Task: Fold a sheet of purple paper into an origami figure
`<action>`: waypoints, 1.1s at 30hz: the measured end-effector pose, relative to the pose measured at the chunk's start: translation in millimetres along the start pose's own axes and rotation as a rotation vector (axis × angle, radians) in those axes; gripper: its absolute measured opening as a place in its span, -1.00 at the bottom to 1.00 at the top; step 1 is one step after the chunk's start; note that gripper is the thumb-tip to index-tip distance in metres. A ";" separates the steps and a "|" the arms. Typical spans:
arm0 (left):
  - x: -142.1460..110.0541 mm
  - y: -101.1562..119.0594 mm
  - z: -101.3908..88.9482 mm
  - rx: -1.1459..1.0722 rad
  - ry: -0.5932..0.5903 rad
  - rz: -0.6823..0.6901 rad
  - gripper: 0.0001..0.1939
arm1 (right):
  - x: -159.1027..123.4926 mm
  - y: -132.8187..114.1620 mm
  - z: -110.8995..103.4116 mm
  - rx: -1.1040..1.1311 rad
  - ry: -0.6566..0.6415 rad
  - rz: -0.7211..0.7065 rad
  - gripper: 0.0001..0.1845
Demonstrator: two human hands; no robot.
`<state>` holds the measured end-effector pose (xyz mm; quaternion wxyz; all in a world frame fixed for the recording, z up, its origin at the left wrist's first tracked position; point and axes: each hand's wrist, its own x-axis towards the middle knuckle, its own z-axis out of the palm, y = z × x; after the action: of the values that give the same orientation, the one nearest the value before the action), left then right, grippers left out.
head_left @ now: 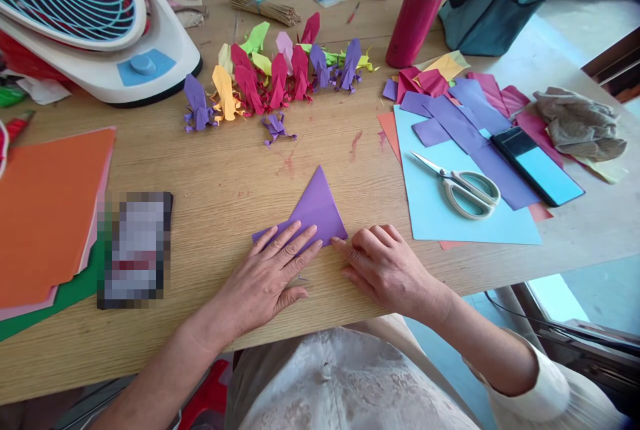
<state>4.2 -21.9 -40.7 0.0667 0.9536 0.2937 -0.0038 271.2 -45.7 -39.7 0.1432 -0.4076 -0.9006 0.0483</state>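
A folded piece of purple paper (320, 207) lies on the table in front of me, with one pointed flap directed away from me. My left hand (273, 273) is open, its fingers spread flat over the paper's lower left part, which it partly hides. At the paper's right corner is my right hand (387, 267); its index fingertip touches the edge while the other fingers are curled in with nothing held in them. Beyond the paper sits a small purple folded figure (279, 129). Several more folded paper figures (279, 80) in red, yellow, green, pink and purple stand behind it.
White-handled scissors (470, 193) lie on light blue paper (435, 217) at right, near purple sheets (450, 120) and a phone (537, 163). A red flask (417, 17) and teal bag (493, 3) stand behind. At left are a fan (150, 50), orange paper (50, 210) and a blurred-out device (135, 250).
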 end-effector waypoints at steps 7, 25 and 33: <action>1.3 -1.0 0.1 0.005 -0.003 0.005 -0.28 | -1.3 -0.4 -0.2 0.015 0.024 -0.023 -0.60; 0.8 -0.1 -1.7 -0.032 0.003 0.002 -0.27 | -2.0 5.1 -0.8 0.094 0.094 0.131 -0.64; -0.1 -0.2 -1.5 -0.019 -0.005 -0.003 -0.28 | -3.6 5.6 -0.1 0.058 0.073 0.135 -0.65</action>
<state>4.0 -21.6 -39.3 0.0767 0.9525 0.2947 -0.0037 277.5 -44.7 -41.5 0.1840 -0.4646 -0.8634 0.0689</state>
